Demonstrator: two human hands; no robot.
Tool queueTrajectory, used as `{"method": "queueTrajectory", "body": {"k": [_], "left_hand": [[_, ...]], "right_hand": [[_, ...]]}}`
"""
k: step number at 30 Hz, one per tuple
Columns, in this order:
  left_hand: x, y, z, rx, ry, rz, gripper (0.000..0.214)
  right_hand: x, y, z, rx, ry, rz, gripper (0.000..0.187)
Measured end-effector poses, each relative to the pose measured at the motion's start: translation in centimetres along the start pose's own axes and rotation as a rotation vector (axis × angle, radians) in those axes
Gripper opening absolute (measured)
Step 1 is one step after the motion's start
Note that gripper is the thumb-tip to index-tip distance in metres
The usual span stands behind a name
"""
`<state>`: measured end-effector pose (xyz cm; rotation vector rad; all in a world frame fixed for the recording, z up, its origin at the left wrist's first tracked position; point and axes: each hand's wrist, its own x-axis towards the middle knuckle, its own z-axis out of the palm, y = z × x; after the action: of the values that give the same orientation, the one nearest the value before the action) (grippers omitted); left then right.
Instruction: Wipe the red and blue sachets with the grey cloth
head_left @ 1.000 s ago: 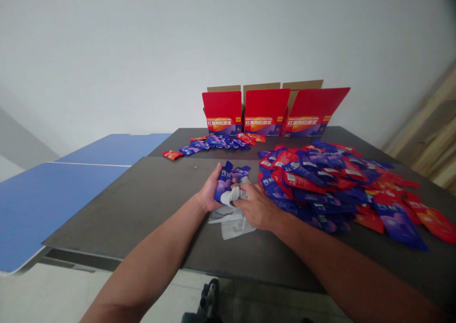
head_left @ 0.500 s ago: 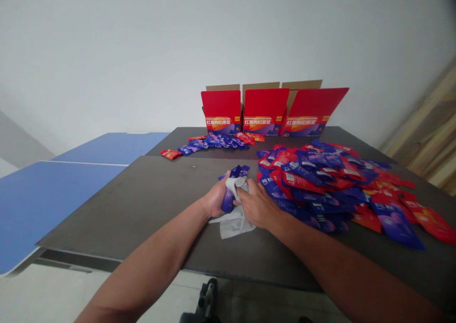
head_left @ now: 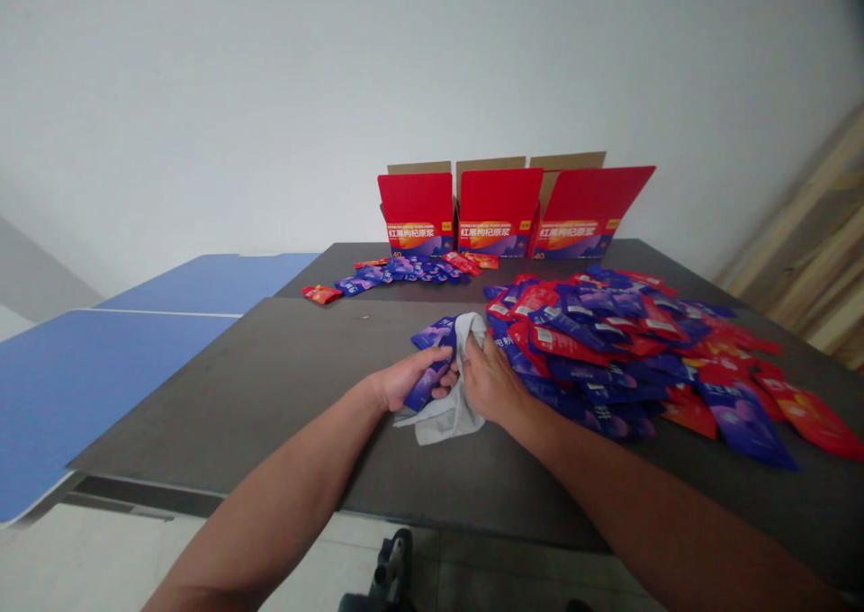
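Observation:
My left hand is closed around a purple-blue sachet, its thumb lying over the front. In my right hand is a light grey cloth, pressed against the sachet's upper right side while its loose end hangs down onto the table. Just behind the left hand, another purple-blue sachet lies on the table. A large heap of red and purple-blue sachets sits right beside my right hand.
Three red cartons with raised flaps stand at the back of the dark table. A row of sachets lies before them. To the left is a blue table; wooden boards lean at the right.
The right hand and cloth have shifted from the sachet's front to its right edge. My left thumb now rests over the sachet, which has tilted more and uncovered the one behind.

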<state>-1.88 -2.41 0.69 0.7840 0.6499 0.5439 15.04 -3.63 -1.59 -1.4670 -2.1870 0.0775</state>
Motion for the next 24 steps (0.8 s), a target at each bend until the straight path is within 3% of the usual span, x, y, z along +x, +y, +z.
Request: {"method": "queueTrajectory", "body": {"k": [3, 5, 9, 13, 17, 21, 24], "left_hand": [[-0.7, 1.1, -0.3, -0.077, -0.055, 0.033, 0.021], [-1.1, 2.1, -0.7, -0.166, -0.038, 0.151, 0.025], [-1.3, 3.5, -2.0, -0.316, 0.084, 0.461, 0.039], [-0.3, 3.6, -3.5, -0.342, 0.265, 0.639, 0.035], [0.9, 3.0, -3.9, -0.243, 0.491, 0.731, 0.032], [1.7, 2.2, -3.6, -0.012, 0.666, 0.827, 0.038], [1.8, 1.9, -3.0, 0.31, 0.723, 0.817, 0.048]], "right_hand": [[0.1, 0.0, 0.0, 0.021, 0.006, 0.027, 0.05], [0.1, 0.0, -0.1, 0.032, 0.02, -0.02, 0.051], [-0.1, -0.2, -0.5, 0.063, -0.008, -0.216, 0.046], [-0.4, -0.3, -0.6, 0.121, -0.095, -0.453, 0.036], [-0.4, -0.3, -0.3, 0.222, -0.197, -0.706, 0.032], [-0.1, -0.1, 0.2, 0.301, -0.239, -0.731, 0.032], [0.0, 0.0, 0.4, 0.325, -0.258, -0.726, 0.03]]}}
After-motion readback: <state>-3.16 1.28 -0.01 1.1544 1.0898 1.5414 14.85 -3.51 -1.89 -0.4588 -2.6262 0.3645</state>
